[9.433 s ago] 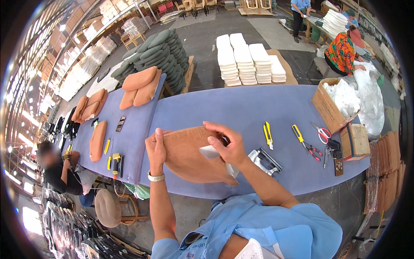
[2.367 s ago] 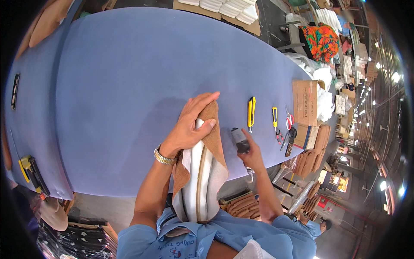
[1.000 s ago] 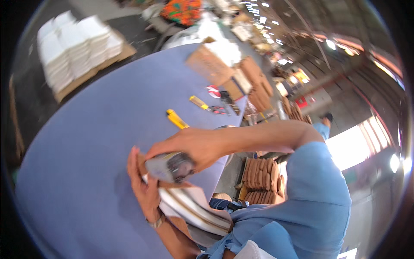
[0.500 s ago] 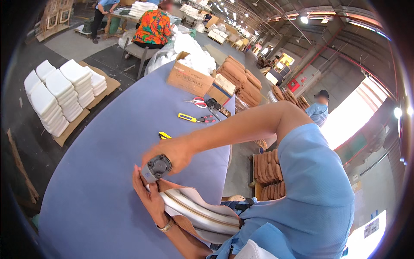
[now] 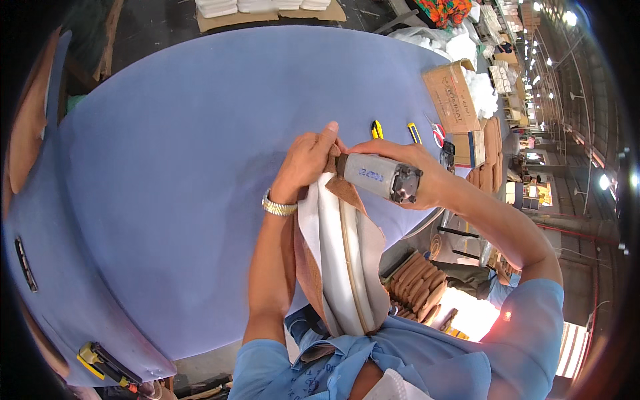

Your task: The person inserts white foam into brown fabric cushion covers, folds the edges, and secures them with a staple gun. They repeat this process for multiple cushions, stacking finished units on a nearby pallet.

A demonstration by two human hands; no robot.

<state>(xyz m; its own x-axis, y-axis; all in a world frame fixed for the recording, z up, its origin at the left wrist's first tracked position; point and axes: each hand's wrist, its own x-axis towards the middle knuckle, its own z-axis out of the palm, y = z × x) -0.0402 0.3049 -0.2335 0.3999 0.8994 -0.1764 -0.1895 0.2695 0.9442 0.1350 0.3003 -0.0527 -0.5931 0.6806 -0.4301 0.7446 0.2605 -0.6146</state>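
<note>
My right hand (image 5: 427, 175) is closed round a grey tool that looks like a pneumatic staple gun (image 5: 373, 175), its dark nose pointing left. The nose meets the end of a long, curved padded piece (image 5: 331, 247) with white filling, a tan strip along it and a brown cover (image 5: 306, 263) folded open at its sides. My left hand (image 5: 305, 160), a watch on its wrist, pinches the brown cover at that same end, right beside the nose. The piece's near end rests against my body. The gun's grip is mostly hidden by my right hand.
Beyond my right hand on the blue padded table (image 5: 180, 133) lie a yellow cutter (image 5: 377, 129), a yellow-handled tool (image 5: 414, 133) and red-handled scissors (image 5: 438, 133). A cardboard box (image 5: 448, 97) of white stuffing stands farther right. Another yellow-and-black tool (image 5: 107, 363) is at the lower left.
The view has turned, so the padded piece now points away from me. The staple gun shows its long side instead of its end cap. Both hands keep their holds.
</note>
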